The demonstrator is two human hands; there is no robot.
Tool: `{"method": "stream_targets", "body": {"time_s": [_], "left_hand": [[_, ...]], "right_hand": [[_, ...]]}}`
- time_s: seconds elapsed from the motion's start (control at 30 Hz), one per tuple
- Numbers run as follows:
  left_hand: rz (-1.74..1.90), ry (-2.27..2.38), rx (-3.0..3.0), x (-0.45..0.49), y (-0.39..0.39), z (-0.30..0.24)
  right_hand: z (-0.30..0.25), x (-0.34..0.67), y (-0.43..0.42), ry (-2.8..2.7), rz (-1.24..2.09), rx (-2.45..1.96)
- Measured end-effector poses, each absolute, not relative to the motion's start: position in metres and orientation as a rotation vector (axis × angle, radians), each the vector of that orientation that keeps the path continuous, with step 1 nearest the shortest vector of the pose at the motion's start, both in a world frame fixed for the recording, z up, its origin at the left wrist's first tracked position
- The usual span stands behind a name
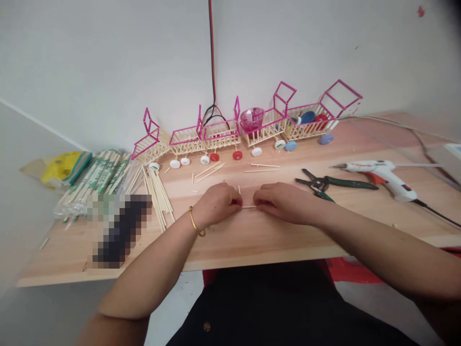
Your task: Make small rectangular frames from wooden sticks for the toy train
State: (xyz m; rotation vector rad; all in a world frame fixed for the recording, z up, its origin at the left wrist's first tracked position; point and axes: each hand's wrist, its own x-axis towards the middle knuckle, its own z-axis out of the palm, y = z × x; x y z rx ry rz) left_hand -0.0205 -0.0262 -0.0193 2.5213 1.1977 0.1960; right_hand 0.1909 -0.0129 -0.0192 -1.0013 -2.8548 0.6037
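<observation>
Pinching a stick at centre frame.
My left hand (pixel 218 204) and right hand (pixel 283 202) each grip one end of the short stick (pixel 249 207) over the table (pixel 252 240).

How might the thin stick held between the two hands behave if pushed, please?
The thin stick looks slender, so it is probably very light and easily snapped. Lying loose on the smooth table, it might roll or skid.

Wooden table (pixel 252 240), glue gun (pixel 382 175), pliers (pixel 331 183), chopstick bundles (pixel 104 175), stick carts (pixel 219 134)
</observation>
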Motion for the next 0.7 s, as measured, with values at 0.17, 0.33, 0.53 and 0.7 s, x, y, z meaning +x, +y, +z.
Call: {"method": "stream_targets", "body": {"time_s": [0.17, 0.33, 0.53, 0.7], "left_hand": [[0.183, 1.189, 2.513, -0.021, -0.026, -0.019], [0.199, 1.202, 2.502, -0.022, -0.026, -0.019], [0.265, 1.242, 2.397, -0.024, -0.027, -0.012], [0.387, 1.338, 2.311, -0.026, -0.024, -0.012]], "right_hand": [[-0.019, 0.191, -0.013, -2.85, 0.612, -0.993], [-0.016, 0.195, -0.011, -2.815, 0.625, -1.004], [-0.004, 0.209, -0.003, -2.626, 0.572, -1.097], [0.004, 0.219, 0.002, -2.517, 0.532, -1.186]]}}
